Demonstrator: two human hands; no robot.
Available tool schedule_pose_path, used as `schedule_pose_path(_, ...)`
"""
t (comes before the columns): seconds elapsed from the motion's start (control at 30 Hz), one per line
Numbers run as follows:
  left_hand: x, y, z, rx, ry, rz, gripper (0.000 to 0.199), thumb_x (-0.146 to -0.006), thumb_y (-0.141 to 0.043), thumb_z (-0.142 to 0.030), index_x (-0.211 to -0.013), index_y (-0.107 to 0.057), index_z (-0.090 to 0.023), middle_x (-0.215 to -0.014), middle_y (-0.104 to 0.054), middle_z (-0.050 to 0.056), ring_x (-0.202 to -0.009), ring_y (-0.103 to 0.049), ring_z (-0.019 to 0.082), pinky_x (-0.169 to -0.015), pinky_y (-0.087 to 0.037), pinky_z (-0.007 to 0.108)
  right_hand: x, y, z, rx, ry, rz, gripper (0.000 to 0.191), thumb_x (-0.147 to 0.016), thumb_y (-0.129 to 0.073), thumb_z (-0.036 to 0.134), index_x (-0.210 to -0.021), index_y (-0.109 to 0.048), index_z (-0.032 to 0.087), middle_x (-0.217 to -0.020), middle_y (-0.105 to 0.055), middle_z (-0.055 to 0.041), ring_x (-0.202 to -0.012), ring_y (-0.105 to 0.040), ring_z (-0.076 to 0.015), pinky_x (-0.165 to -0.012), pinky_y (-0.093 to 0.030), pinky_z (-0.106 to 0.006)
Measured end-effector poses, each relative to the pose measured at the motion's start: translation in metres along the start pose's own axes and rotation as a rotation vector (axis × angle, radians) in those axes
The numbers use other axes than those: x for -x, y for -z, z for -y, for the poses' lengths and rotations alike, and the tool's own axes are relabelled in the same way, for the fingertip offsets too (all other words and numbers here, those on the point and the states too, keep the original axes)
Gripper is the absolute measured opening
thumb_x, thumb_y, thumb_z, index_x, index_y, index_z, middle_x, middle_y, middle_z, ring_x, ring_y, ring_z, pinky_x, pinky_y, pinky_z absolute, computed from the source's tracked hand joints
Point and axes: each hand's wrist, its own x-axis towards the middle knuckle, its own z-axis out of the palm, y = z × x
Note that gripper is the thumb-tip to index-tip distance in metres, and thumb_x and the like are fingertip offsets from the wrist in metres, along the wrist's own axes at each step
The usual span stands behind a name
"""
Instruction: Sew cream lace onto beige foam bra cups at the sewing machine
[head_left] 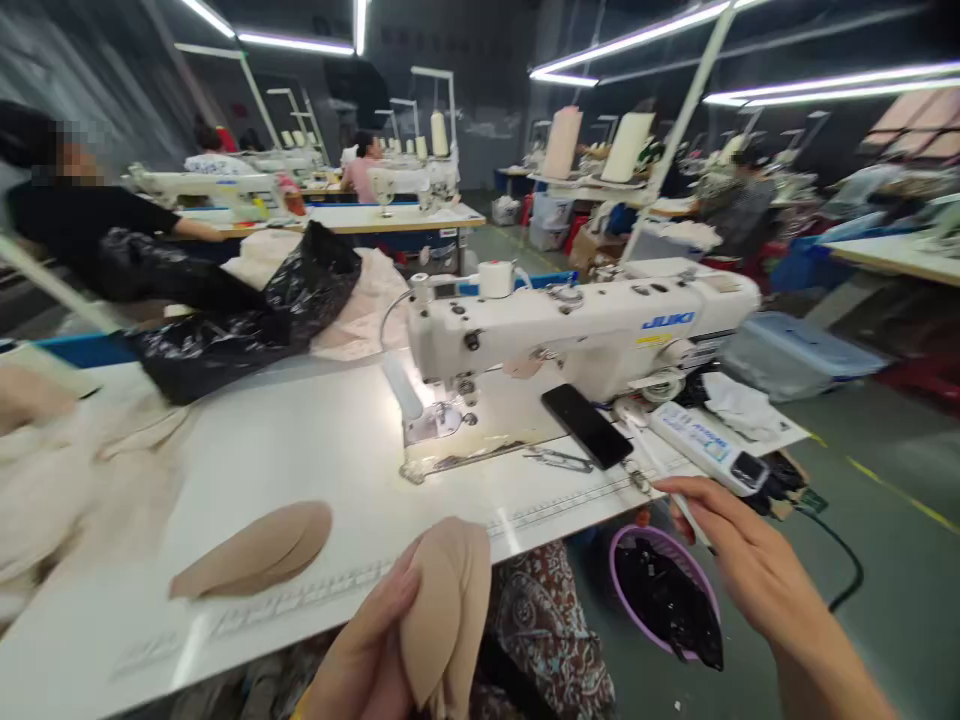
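My left hand is closed on a few beige bra pads, which are thin, curved and layered, at the table's front edge. More beige bra pads lie stacked on the white table to its left. At the right, my right hand grips a thin pale tool; its exact kind is hard to make out. Beyond that hand are a black phone and a pair of metal tweezers on the table. The white sewing machine stands behind them, its needle area lit.
A black plastic bag and pale fabric cover the table's left and back. A white control box sits at the right end. Below it stands a purple basket lined with black plastic. Other people work at machines behind.
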Motion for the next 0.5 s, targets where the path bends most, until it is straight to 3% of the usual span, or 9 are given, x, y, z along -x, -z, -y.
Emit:
schedule_pose_path(0.07,0.003,-0.003,-0.001,0.010,0.007,0.072,0.044,-0.092,-0.069,-0.032,-0.135,-0.068,-0.024,-0.142,-0.066,0.006,-0.137,-0.055,0.031,-0.116,-0.044,0.040,0.023,-0.025,0.017,-0.429,-0.030,0.017,0.016,-0.099,-0.059,0.037,-0.105,-0.071,0.029,-0.087,-0.071,-0.0051,-0.079,-0.067,-0.0228,-0.071,-0.053,-0.034)
schedule_pose_path(0.13,0.008,-0.007,0.001,0.032,0.042,0.151,0.041,-0.094,-0.066,-0.031,-0.134,-0.069,-0.025,-0.141,-0.066,0.006,-0.134,-0.057,0.029,-0.113,-0.046,0.037,0.044,-0.064,0.039,-0.719,-0.027,0.024,0.015,-0.092,-0.073,0.031,-0.106,-0.066,0.032,-0.089,-0.073,-0.0021,-0.089,-0.069,-0.0225,-0.087,-0.054,-0.038)
schedule_pose_path(0.2,0.015,-0.011,0.005,0.047,0.103,0.217,0.040,-0.096,-0.062,-0.031,-0.135,-0.068,-0.025,-0.141,-0.066,0.006,-0.133,-0.058,0.029,-0.112,-0.045,0.037,0.061,-0.106,0.064,-0.939,-0.075,0.104,0.024,-0.091,-0.076,0.033,-0.110,-0.060,0.035,-0.100,-0.075,-0.0009,-0.112,-0.067,-0.0243,-0.102,-0.048,-0.045)
schedule_pose_path(0.27,0.022,-0.012,0.010,0.028,0.154,0.240,0.040,-0.098,-0.060,-0.034,-0.136,-0.068,-0.025,-0.139,-0.067,0.006,-0.134,-0.055,0.029,-0.115,-0.041,0.038,0.072,-0.139,0.086,-1.143,-0.165,0.206,0.023,-0.096,-0.066,0.048,-0.112,-0.056,0.034,-0.109,-0.074,-0.0034,-0.127,-0.059,-0.0275,-0.107,-0.044,-0.050)
schedule_pose_path(0.37,0.031,-0.008,0.014,-0.077,0.161,0.187,0.039,-0.100,-0.058,-0.033,-0.135,-0.068,-0.022,-0.135,-0.068,0.008,-0.135,-0.053,0.031,-0.118,-0.035,0.042,0.082,-0.162,0.107,-1.262,-0.257,0.309,0.023,-0.099,-0.060,0.051,-0.110,-0.057,0.030,-0.117,-0.073,-0.0054,-0.113,-0.066,-0.0252,-0.099,-0.048,-0.045)
schedule_pose_path(0.43,0.034,0.001,0.016,-0.133,0.155,0.122,0.038,-0.099,-0.059,-0.030,-0.134,-0.068,-0.019,-0.132,-0.069,0.011,-0.132,-0.055,0.031,-0.118,-0.035,0.043,0.086,-0.166,0.115,-1.283,-0.316,0.304,0.021,-0.100,-0.059,0.049,-0.108,-0.057,0.029,-0.115,-0.073,-0.0050,-0.104,-0.067,-0.0222,-0.090,-0.051,-0.039)
schedule_pose_path(0.5,0.037,0.010,0.019,-0.122,0.179,0.058,0.038,-0.098,-0.062,-0.032,-0.131,-0.070,-0.017,-0.129,-0.070,0.013,-0.129,-0.057,0.032,-0.116,-0.037,0.044,0.089,-0.168,0.118,-1.281,-0.363,0.266,0.019,-0.100,-0.059,0.047,-0.106,-0.057,0.029,-0.109,-0.074,-0.0040,-0.106,-0.066,-0.0210,-0.087,-0.050,-0.035)
